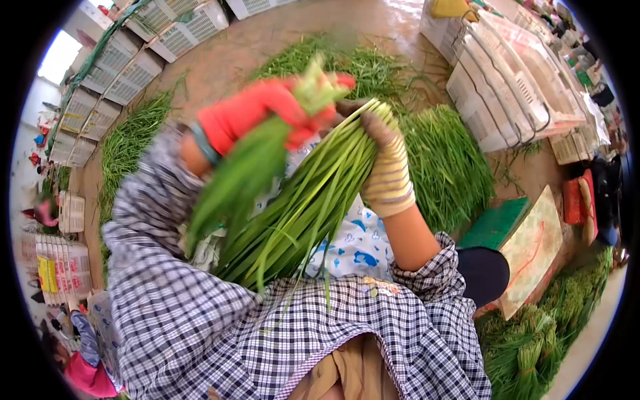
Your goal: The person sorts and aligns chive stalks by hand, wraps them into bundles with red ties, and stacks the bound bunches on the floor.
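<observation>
My left hand (pixel 267 110), in a red rubber glove, is closed around a smaller bunch of garlic chives (pixel 243 170). Motion blurs both the hand and this bunch, whose pale stem ends point up. My right hand (pixel 387 160) wears a striped knit glove with dark, dirty fingers. It grips a larger bunch of garlic chives (pixel 313 190) near the pale cut ends, with the thumb in front and the other fingers mostly hidden. The long leaves of that bunch hang down over my lap, where a white cloth with blue prints (pixel 357 243) shows.
Loose chives (pixel 443 170) lie in heaps on the floor ahead and at left. White plastic crates (pixel 497 87) stand at right, with more stacked at far left. Beside my right knee (pixel 485 277) are a green board (pixel 493 223) and tied bundles (pixel 533 347). Another person (pixel 90 360) is at lower left.
</observation>
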The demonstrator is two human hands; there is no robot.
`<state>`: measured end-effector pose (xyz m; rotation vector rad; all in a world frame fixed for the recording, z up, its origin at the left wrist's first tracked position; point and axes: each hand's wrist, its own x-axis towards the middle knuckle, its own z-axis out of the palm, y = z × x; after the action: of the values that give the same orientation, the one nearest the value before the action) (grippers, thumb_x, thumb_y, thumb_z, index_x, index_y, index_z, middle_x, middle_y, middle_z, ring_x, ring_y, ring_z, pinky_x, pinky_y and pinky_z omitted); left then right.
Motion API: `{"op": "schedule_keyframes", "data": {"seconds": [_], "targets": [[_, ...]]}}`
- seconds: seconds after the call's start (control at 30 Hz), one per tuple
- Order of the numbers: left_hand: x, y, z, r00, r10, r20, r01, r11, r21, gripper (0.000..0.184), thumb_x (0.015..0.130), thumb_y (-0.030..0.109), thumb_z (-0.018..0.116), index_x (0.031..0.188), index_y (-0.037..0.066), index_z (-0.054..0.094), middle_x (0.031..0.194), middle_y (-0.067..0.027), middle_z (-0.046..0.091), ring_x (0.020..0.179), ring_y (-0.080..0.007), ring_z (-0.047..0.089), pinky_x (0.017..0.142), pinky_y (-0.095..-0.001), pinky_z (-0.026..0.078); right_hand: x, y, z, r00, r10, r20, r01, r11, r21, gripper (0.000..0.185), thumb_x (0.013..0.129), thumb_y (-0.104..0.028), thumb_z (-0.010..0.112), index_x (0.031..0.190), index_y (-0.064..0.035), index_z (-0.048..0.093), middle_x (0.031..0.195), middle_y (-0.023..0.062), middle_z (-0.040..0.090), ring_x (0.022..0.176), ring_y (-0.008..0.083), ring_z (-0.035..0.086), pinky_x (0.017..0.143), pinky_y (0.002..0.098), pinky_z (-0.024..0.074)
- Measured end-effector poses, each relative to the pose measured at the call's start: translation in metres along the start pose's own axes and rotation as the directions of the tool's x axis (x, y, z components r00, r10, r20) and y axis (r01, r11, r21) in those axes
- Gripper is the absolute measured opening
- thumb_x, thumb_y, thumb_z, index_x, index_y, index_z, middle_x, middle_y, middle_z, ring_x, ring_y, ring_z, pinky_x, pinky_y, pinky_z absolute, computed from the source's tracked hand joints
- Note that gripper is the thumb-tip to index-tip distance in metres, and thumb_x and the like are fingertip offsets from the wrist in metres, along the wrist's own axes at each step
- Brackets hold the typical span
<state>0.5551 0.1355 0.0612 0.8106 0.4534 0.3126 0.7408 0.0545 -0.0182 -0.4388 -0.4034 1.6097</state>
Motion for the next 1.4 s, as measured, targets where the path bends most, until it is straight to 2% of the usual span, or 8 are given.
{"op": "schedule_keyframes", "data": {"seconds": [0.27,0.53,0.67,0.8,1.0,1.17,1.3,1.4], "targets": [[0.099,-0.200,-0.053,0.905,0.384,-0.180,-0.389,0.921,0.008,0.089,0.073,0.010,0.071,0.149,0.005,0.025,0.139,-0.0149,0.047,0.130,-0.0247,0.046,0.109,-0.0343,0.037,-0.063,0.024,-0.111,0.937,0.016,-0.350,-0.049,0.995,-0.087,0.037,0.089,-0.013,0.064,0.124,-0.0007,0.057,0.108,0.0104,0.067,0.096,0.0212,0.067,0.086,0.0350,0.0562],[0.012,-0.227,-0.041,0.930,-0.146,0.336,0.354,0.597,-0.720,0.068,0.084,0.025,0.062,0.143,0.001,0.039,0.136,-0.0198,0.052,0.120,-0.0276,0.056,0.103,-0.0375,0.045,-0.068,0.011,-0.114,0.977,0.052,-0.209,-0.140,0.891,-0.432,0.061,0.089,-0.027,0.068,0.140,-0.0043,0.044,0.127,0.0087,0.057,0.117,0.0171,0.052,0.103,0.0333,0.0415],[0.018,-0.284,-0.050,0.973,0.029,0.228,0.191,0.449,-0.873,0.055,0.086,0.025,0.058,0.132,-0.003,0.050,0.117,-0.0204,0.064,0.099,-0.0294,0.067,0.087,-0.0394,0.057,-0.059,-0.044,-0.079,0.960,-0.271,0.073,0.155,0.297,-0.942,0.067,0.074,-0.010,0.076,0.136,-0.0101,0.049,0.136,0.0135,0.051,0.130,0.0260,0.045,0.109,0.0401,0.0357],[0.014,-0.257,-0.040,0.960,-0.079,0.269,0.279,0.374,-0.884,0.049,0.089,0.027,0.056,0.131,0.003,0.054,0.116,-0.0192,0.065,0.100,-0.0307,0.066,0.087,-0.0448,0.056,-0.038,-0.065,-0.018,0.829,0.399,0.391,0.558,-0.555,-0.616,0.025,0.076,-0.021,0.071,0.099,-0.0126,0.067,0.113,0.0072,0.064,0.114,0.0282,0.056,0.109,0.0499,0.0335],[0.006,-0.263,-0.032,0.981,-0.015,0.194,0.186,0.379,-0.907,0.043,0.092,0.025,0.058,0.129,0.003,0.055,0.117,-0.0185,0.064,0.099,-0.0286,0.067,0.087,-0.0424,0.056,-0.018,-0.058,-0.031,0.791,0.455,0.408,0.573,-0.317,-0.756,0.011,0.080,-0.012,0.068,0.091,-0.0106,0.069,0.099,0.0031,0.068,0.101,0.0218,0.062,0.102,0.0419,0.0428],[0.002,-0.265,-0.040,0.986,-0.046,0.158,0.161,0.471,-0.867,0.050,0.091,0.029,0.059,0.133,0.005,0.051,0.121,-0.0151,0.063,0.101,-0.0265,0.066,0.085,-0.0392,0.057,0.030,-0.073,-0.033,0.983,-0.043,-0.181,-0.143,0.442,-0.885,0.015,0.087,-0.010,0.067,0.097,0.0010,0.066,0.078,0.0079,0.069,0.069,0.0143,0.065,0.073,0.0268,0.0533],[-0.002,-0.275,-0.045,0.985,-0.021,0.169,0.156,0.506,-0.849,0.055,0.092,0.032,0.058,0.141,0.011,0.046,0.129,-0.0117,0.060,0.110,-0.0251,0.063,0.089,-0.0384,0.056,0.079,-0.124,-0.006,0.953,-0.116,0.280,0.124,-0.693,-0.710,0.041,0.095,-0.026,0.057,0.126,-0.0003,0.053,0.105,0.0131,0.066,0.094,0.0145,0.063,0.086,0.0308,0.0501],[-0.008,-0.258,-0.040,0.996,-0.029,0.084,0.085,0.610,-0.788,0.056,0.092,0.033,0.059,0.141,0.011,0.044,0.130,-0.0113,0.059,0.110,-0.0252,0.063,0.090,-0.0382,0.055,0.066,-0.135,-0.024,0.896,0.022,0.443,0.399,-0.480,-0.781,0.055,0.090,-0.031,0.064,0.136,-0.0056,0.046,0.122,0.0177,0.060,0.110,0.0238,0.058,0.095,0.0343,0.0475]]}}
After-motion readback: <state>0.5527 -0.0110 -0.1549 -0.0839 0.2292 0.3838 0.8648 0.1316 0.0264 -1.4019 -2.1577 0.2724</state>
